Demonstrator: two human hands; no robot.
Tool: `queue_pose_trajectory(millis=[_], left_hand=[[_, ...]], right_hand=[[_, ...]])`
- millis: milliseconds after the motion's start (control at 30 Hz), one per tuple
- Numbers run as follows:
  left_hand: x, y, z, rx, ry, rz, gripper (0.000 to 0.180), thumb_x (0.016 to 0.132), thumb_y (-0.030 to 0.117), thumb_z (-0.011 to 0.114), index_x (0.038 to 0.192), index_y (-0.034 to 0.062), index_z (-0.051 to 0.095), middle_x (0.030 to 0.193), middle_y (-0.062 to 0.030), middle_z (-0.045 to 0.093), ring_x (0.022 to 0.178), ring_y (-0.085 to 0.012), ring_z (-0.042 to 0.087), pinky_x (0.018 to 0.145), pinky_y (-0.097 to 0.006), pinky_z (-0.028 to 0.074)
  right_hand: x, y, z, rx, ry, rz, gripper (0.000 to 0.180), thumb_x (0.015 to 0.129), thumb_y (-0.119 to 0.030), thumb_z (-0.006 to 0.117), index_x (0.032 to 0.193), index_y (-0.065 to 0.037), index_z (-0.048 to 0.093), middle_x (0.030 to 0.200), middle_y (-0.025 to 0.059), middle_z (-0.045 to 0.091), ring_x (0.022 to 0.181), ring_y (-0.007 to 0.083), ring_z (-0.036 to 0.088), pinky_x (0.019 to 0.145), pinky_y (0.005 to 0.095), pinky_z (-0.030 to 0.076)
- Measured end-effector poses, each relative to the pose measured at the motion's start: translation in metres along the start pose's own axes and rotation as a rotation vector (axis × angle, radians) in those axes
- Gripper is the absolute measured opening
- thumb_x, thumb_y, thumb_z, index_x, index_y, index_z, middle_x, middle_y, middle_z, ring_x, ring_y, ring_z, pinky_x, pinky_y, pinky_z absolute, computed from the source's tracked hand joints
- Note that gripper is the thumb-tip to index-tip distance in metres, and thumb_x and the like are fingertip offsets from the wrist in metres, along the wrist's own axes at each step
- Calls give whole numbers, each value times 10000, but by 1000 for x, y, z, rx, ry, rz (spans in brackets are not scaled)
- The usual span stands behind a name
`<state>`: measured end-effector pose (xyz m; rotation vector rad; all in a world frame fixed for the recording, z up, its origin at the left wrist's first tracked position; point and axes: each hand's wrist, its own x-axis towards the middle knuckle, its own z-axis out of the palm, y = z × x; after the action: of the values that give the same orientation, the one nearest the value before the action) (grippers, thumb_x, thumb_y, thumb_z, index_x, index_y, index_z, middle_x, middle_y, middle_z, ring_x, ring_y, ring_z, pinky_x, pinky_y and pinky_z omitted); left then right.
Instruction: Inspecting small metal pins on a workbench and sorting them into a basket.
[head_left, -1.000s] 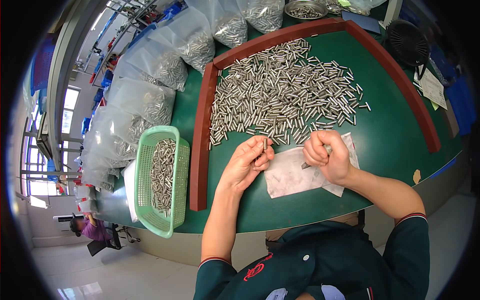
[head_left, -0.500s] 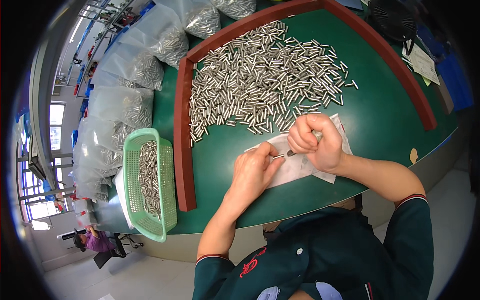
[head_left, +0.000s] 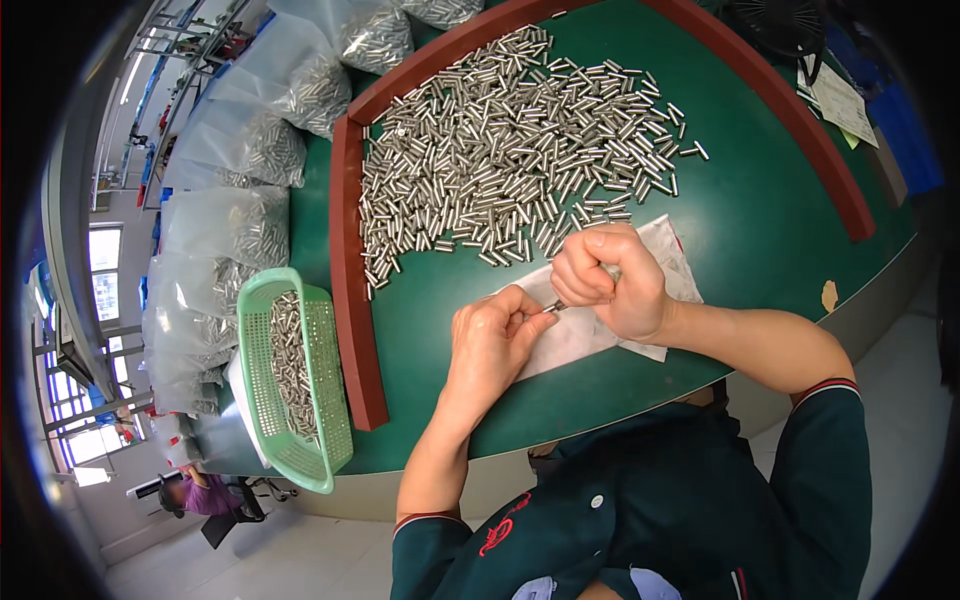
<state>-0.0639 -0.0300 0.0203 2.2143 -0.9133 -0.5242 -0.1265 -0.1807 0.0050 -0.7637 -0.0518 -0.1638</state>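
My left hand (head_left: 488, 340) pinches a small shiny metal pin between thumb and fingers, mostly hidden by the fingertips. My right hand (head_left: 615, 278) is closed in a fist around a slim tool, of which only the dark tip (head_left: 557, 305) shows; its kind I cannot make out. This tip meets the end of the pin. Both hands hover over a whitish, smudged cloth or paper sheet (head_left: 575, 345) on the green tabletop (head_left: 440, 300). Just beyond them spreads a large heap of loose metal pins (head_left: 510, 150).
Dark red wooden rails (head_left: 350, 260) border the heap. A green plastic basket (head_left: 340, 400) holding more pins stands at the left, near clear bags (head_left: 265, 145) of pins. A black fan (head_left: 785, 25) and papers (head_left: 840, 105) lie far right. Another person (head_left: 210, 497) sits in the background.
The gap between the pin and the dark tool tip has closed; they now touch. Both hands have shifted slightly left, and the whole view has turned a little.
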Motion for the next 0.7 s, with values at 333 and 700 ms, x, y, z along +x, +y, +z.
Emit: queue_pose_trajectory(millis=[333,700], left_hand=[[1,2,0,-11,16,11,152,651,55,695,642,2,553,456,-72,420,386,-169,378,417,-298,329],[1,4,-1,-12,15,0,142,644,50,693,638,-1,560,471,-81,455,392,-168,399,422,-292,342]], right_hand=[[1,0,0,-35,-36,-5,373,826,-214,340,479,-90,275,435,-9,255,408,93,205,417,251,189],[2,1,0,-68,-49,-16,378,822,-221,356,476,-91,275,442,-6,260,415,93,213,418,249,187]])
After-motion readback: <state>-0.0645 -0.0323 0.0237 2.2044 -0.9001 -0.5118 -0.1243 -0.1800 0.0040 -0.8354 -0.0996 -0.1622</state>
